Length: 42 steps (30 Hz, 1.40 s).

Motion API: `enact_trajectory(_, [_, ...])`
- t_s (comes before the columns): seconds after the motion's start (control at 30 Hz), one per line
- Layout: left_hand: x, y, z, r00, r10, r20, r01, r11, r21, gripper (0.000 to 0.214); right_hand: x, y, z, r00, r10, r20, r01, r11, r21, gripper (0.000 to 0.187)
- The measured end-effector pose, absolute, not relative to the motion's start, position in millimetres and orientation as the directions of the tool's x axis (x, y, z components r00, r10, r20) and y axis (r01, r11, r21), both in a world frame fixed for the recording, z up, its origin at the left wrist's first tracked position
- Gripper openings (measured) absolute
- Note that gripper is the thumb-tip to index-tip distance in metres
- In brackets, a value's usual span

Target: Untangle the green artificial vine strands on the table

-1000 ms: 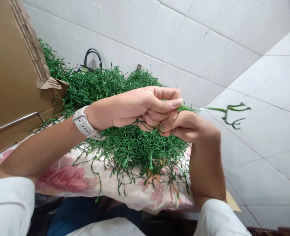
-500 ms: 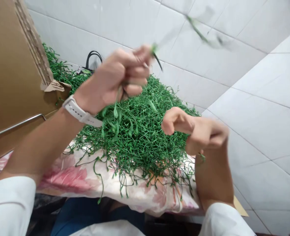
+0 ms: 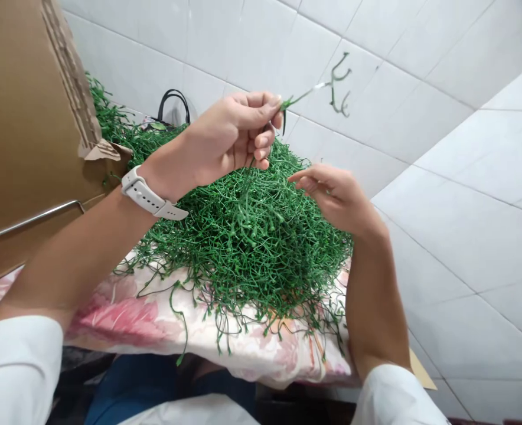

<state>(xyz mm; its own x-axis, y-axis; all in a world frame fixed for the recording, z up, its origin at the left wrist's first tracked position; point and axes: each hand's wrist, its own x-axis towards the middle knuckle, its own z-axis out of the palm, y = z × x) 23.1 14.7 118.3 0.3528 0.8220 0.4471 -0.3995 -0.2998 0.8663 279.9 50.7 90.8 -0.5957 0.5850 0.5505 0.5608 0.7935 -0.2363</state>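
Note:
My left hand [image 3: 247,133], with a white watch strap at the wrist, is raised over the heap. Its thumb and forefinger pinch a thin green branched stem [image 3: 305,93], whose forked end sticks out to the upper right against the wall. More green strands [image 3: 245,198] hang below its curled fingers. Lower and to the right, my right hand [image 3: 332,192] hovers above the heap's right side, fingertips drawn together; whether anything is between them I cannot make out. Under both hands lies a large tangled heap of green stems [image 3: 261,254] with small knobby ends.
The heap rests on a flower-patterned cloth [image 3: 123,319], loose stems trailing over its front. An upright cardboard piece [image 3: 22,106] with a metal rod [image 3: 31,221] stands at left. A black handle [image 3: 172,97] shows behind the heap. White tiled walls [image 3: 460,195] close off the back and right.
My right hand has moved up and slightly left, its fingers turning toward the heap's top. My left hand has shifted slightly right and down, still pinching the stem, which was blurred before.

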Motion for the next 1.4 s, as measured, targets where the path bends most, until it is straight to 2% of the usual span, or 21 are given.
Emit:
enact_trajectory(0.1, [30.0,13.0,114.8,0.404,0.816,0.414,-0.372,-0.267,0.889,0.032,272.8,32.4,94.6,-0.466,0.549,0.694,0.442,0.824,-0.355,0.044])
enact_trajectory(0.17, [35.8,11.4,111.7,0.434,0.800,0.414,-0.354,-0.271,0.895,0.031,265.5,22.9,94.3,-0.474,0.487,0.734,0.369,0.866,-0.337,0.046])
enact_trajectory(0.3, [44.4,6.4,106.4,0.473,0.775,0.420,-0.324,-0.290,0.900,0.031,250.5,15.4,88.3,-0.684,0.346,0.643,0.268,0.938,-0.220,0.030])
enact_trajectory(0.47, [43.2,5.6,102.6,0.598,0.669,0.442,-0.371,-0.257,0.892,0.033,247.6,18.0,82.8,-0.801,0.285,0.526,0.089,0.926,-0.366,0.027])
enact_trajectory(0.6, [41.4,5.3,100.4,0.693,0.570,0.442,-0.452,-0.134,0.882,0.031,254.4,16.5,89.2,-0.844,0.212,0.492,0.054,0.948,-0.315,0.029])
enact_trajectory(0.73, [42.3,-0.8,101.9,0.733,0.554,0.395,-0.439,-0.058,0.897,0.028,257.9,12.9,94.8,-0.880,0.171,0.444,0.015,0.943,-0.333,0.032])
enact_trajectory(0.93, [43.9,1.3,103.2,0.659,0.636,0.403,-0.459,-0.085,0.884,0.026,256.7,23.1,89.2,-0.873,0.178,0.454,-0.036,0.905,-0.424,0.028])
enact_trajectory(1.0, [38.5,6.7,105.9,0.619,0.671,0.408,-0.466,-0.105,0.879,0.026,257.8,25.3,89.7,-0.881,0.144,0.451,-0.084,0.890,-0.448,0.027])
enact_trajectory(1.07, [26.1,13.3,112.0,0.501,0.742,0.446,-0.506,-0.167,0.846,0.033,260.3,22.5,93.6,-0.909,0.060,0.412,-0.145,0.882,-0.449,0.030])
enact_trajectory(1.13, [8.7,19.8,119.7,0.313,0.816,0.486,-0.537,-0.270,0.799,0.044,263.6,15.9,99.0,-0.919,-0.011,0.395,-0.193,0.884,-0.425,0.037])
enact_trajectory(1.17, [-0.2,22.6,123.1,0.251,0.831,0.496,-0.526,-0.313,0.791,0.045,265.2,12.7,101.4,-0.907,-0.006,0.420,-0.193,0.894,-0.404,0.039])
enact_trajectory(1.23, [-13.9,26.5,127.2,0.211,0.835,0.509,-0.492,-0.359,0.793,0.043,267.8,9.9,103.7,-0.842,0.111,0.527,-0.103,0.927,-0.361,0.034])
enact_trajectory(1.3, [-18.8,27.8,127.7,0.245,0.806,0.538,-0.483,-0.380,0.789,0.041,269.8,14.6,102.0,-0.725,0.316,0.612,0.109,0.930,-0.351,0.027])
enact_trajectory(1.4, [-10.8,25.2,125.7,0.277,0.765,0.581,-0.510,-0.396,0.764,0.038,271.9,31.5,95.5,-0.592,0.562,0.578,0.472,0.822,-0.318,0.028])
